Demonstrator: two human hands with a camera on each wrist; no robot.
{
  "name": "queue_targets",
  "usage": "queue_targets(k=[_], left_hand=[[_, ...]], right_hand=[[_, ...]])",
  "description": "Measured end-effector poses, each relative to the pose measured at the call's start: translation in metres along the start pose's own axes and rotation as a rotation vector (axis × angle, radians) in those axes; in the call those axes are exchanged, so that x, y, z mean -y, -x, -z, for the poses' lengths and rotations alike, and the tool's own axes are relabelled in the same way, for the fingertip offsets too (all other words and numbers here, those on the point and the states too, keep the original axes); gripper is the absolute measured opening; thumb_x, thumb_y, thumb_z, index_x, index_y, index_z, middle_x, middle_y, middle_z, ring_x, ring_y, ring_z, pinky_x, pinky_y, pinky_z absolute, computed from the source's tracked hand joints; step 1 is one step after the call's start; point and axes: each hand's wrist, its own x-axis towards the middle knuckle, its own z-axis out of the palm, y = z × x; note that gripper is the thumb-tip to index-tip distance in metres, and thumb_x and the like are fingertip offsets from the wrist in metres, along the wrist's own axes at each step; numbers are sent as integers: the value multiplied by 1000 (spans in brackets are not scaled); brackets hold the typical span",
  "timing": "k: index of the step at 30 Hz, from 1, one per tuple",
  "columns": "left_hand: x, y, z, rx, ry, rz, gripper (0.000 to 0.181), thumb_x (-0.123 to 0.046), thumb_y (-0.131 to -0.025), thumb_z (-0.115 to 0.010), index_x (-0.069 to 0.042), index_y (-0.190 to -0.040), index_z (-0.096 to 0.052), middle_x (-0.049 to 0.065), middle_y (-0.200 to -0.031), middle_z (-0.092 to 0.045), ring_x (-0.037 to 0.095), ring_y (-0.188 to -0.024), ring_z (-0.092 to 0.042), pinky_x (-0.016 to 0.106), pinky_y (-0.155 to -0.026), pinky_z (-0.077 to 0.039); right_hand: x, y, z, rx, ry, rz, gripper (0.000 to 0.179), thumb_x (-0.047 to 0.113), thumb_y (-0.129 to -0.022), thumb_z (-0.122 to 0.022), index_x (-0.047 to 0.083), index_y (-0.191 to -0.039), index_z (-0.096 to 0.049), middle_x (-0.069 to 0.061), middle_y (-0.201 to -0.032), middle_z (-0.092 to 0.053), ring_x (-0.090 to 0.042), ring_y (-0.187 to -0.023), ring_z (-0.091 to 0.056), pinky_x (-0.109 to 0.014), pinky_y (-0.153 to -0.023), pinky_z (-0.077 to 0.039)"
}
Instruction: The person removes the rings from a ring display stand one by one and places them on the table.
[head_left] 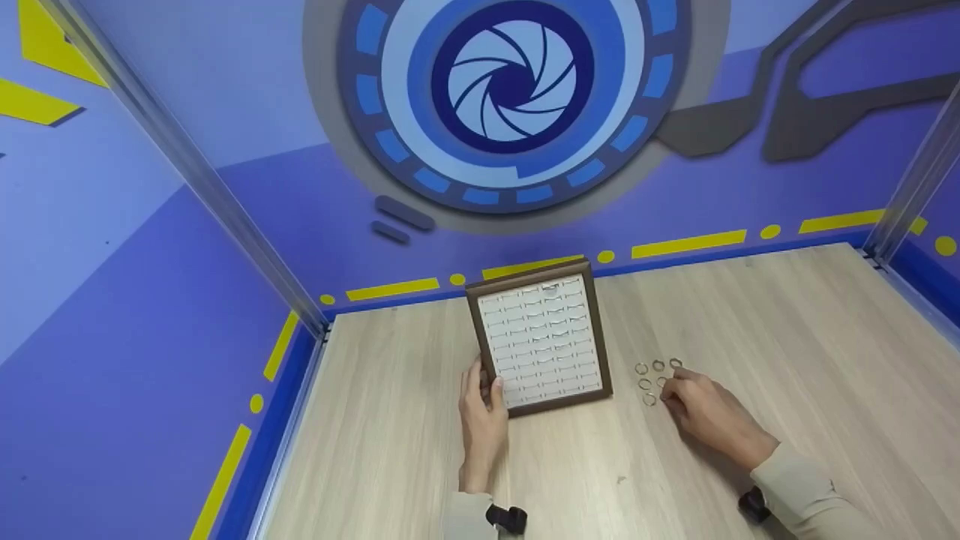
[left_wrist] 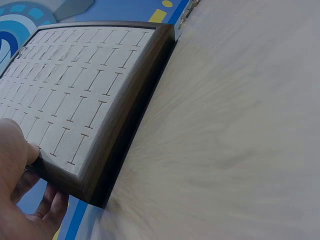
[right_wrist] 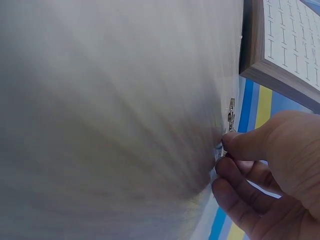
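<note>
A brown-framed ring display tray (head_left: 540,345) leans upright on the table, its white pad cut with rows of slots. Several silver rings sit in the slots of its upper and middle rows. My left hand (head_left: 482,420) grips the tray's lower left corner, thumb over the front edge and fingers behind, as the left wrist view also shows. To the right of the tray, several loose rings (head_left: 644,384) lie in short rows on the table. At their right side my right hand (head_left: 709,412) reaches down, thumb and forefinger pinching a ring that the fingertips mostly hide.
The light wood table (head_left: 375,420) ends at a blue patterned back wall (head_left: 270,225). A metal post (head_left: 195,172) stands at the left corner, another (head_left: 911,165) at the right. Black straps (head_left: 508,519) circle both sleeved wrists.
</note>
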Motion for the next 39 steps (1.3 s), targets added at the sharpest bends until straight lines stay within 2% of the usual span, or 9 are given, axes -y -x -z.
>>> queue_targets(k=[5,10,17,23,26,30,35,39], left_hand=[[0,-2,0,-17,-11,-5,55,-5,-106,-60,-4,-159,-45,11,-133,-61,22,-119,-64,39,-100,-58],[-1,-2,0,-1,-2,0,55,-7,-108,-59,-4,-160,-43,11,-137,-60,22,-122,-63,40,-102,-58],[-1,-3,-1,-11,-2,-7,54,-7,-108,-59,-3,-160,-44,11,-135,-60,21,-117,-63,38,-98,-59],[0,-4,-1,-3,4,-12,55,-6,-108,-59,-4,-160,-43,12,-137,-60,21,-120,-64,38,-100,-59],[1,-3,-1,-6,-3,-20,54,-6,-108,-58,-4,-160,-44,12,-138,-60,22,-120,-64,39,-100,-59],[2,-2,-1,-9,-5,-15,54,-5,-107,-59,-3,-160,-44,12,-138,-61,22,-120,-64,39,-101,-58],[1,-1,-1,-4,-3,-2,54,-5,-108,-59,-4,-160,-44,12,-140,-60,22,-122,-64,40,-102,-58],[3,-1,-2,-17,3,-30,54,-5,-107,-59,-2,-159,-44,13,-134,-61,22,-115,-64,36,-97,-59]], right_hand=[[1,-2,2,22,-6,-9,14,-9,-89,-76,5,-88,-78,-3,-90,-68,-22,-80,-71,-36,-66,-61],[2,-3,4,45,-7,6,14,-11,-88,-75,3,-89,-79,-5,-90,-69,-22,-79,-71,-34,-65,-61],[3,-4,4,61,-2,-8,15,-11,-88,-75,4,-87,-78,-4,-88,-68,-17,-76,-68,-32,-63,-59],[3,-5,4,62,-6,-20,13,-10,-88,-75,3,-88,-78,-4,-88,-68,-17,-77,-67,-33,-64,-60],[3,-5,5,32,-18,-6,15,-11,-86,-76,4,-85,-77,-2,-86,-66,-14,-75,-64,-31,-63,-58],[1,-9,8,-54,-36,31,17,-11,-83,-79,5,-85,-75,0,-85,-64,-11,-75,-60,-30,-64,-57],[5,-15,15,-99,-53,44,14,-8,-85,-80,3,-92,-77,0,-88,-66,-12,-77,-64,-32,-65,-59],[12,-21,20,-135,-65,53,12,-7,-87,-79,3,-95,-77,-1,-90,-67,-14,-77,-67,-31,-64,-59]])
